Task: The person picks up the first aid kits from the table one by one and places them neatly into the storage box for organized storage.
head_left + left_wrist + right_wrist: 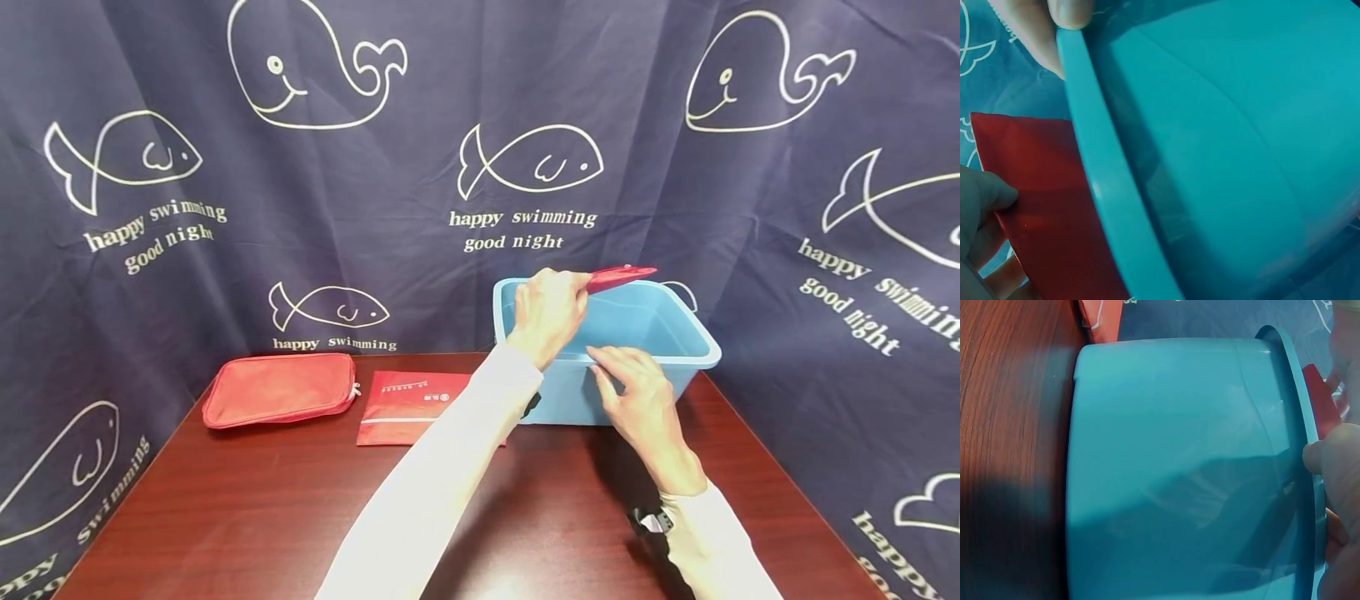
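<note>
My left hand pinches a flat red item above the blue bin. In the left wrist view, fingers of that hand hold the red item by one edge, beside the bin's rim. My right hand grips the near rim of the bin. The right wrist view shows its thumb on the rim, with the bin's smooth side wall facing the camera and part of the red item beyond.
On the brown table, a red zippered pouch lies at the left. A flat red packet lies between it and the bin, partly covered by my left sleeve. A dark blue patterned curtain stands behind and at both sides.
</note>
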A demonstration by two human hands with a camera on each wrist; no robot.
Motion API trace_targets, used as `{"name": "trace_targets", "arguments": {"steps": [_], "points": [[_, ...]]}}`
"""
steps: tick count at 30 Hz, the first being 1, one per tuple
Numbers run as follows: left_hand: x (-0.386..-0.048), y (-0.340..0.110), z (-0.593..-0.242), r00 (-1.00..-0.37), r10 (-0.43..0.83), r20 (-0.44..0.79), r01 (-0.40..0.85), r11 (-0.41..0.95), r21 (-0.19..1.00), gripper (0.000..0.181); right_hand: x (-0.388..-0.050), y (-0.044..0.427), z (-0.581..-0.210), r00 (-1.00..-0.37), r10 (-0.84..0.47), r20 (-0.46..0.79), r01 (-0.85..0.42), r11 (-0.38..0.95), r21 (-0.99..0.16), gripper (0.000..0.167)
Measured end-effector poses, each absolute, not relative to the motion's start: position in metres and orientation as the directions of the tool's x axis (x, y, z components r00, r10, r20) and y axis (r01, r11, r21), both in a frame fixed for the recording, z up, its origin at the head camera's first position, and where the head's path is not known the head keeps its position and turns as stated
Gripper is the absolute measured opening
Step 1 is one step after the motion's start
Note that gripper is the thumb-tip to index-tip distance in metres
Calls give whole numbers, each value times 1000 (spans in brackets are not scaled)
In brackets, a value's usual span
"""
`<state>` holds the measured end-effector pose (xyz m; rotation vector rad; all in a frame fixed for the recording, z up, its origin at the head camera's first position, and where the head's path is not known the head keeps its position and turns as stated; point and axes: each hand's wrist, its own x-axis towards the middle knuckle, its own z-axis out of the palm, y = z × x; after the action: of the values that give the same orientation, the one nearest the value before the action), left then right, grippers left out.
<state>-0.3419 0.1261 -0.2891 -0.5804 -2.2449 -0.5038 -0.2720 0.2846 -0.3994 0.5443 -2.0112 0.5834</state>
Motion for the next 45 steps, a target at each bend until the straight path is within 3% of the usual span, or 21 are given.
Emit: {"name": "trace_targets", "arguments": {"steps": [11,20,39,45], "points": [[-355,128,-300,-668,202,716,472,859,199,23,-271,287,-399,-489,-142,861,-570,799,-193,34],[-366,125,-319,-764,202,612,419,877,234,22,-269,286,-403,-489,-138,862,-567,801,-194,35],[-383,133,-331,-815,180,552,350,911,219,13,-269,285,-401,-472,-134,871,-576,795,-189,37],[-380,131,-326,-863,204,463,359,892,276,25,-269,284,-400,-442,-123,888,-589,787,-185,36]]}}
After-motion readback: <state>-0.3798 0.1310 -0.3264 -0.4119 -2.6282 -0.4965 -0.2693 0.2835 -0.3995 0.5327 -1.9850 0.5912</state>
